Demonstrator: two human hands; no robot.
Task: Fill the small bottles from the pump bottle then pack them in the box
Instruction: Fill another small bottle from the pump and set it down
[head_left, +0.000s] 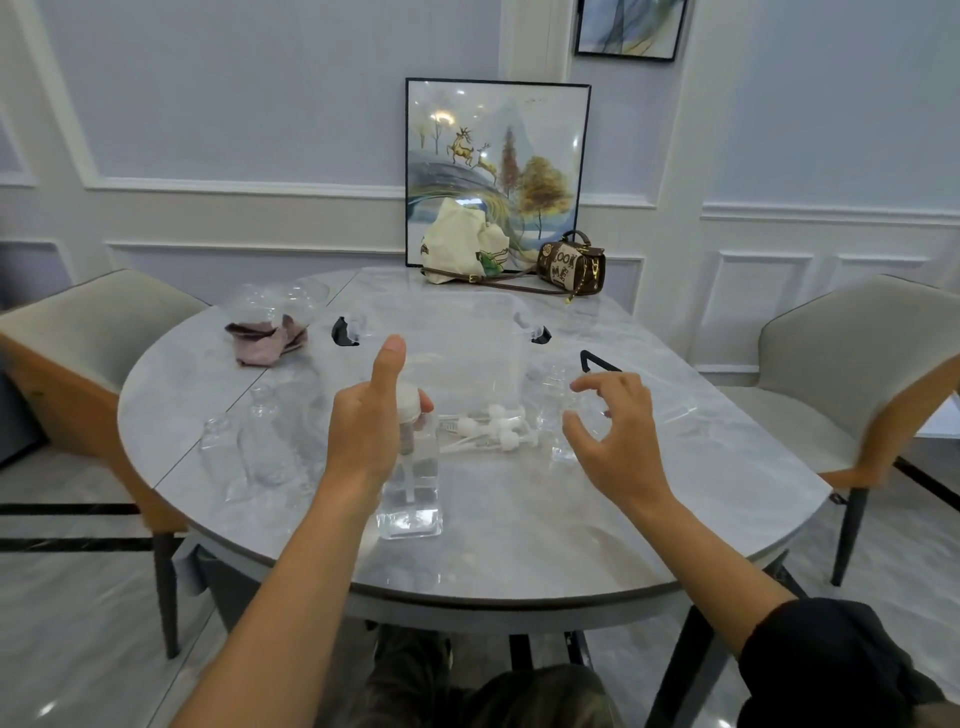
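Head: hands (374, 431) on pump bottle (410, 499)

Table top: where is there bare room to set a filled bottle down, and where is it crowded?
Bare: the near edge of the table, between the pump bottle and the right hand, and the right side beyond that hand. Crowded: the pump tops before the clear box, and the small bottles at left.

Left hand (371, 421) is curled, thumb sticking up. Right hand (615, 431) is open, fingers spread and bent.
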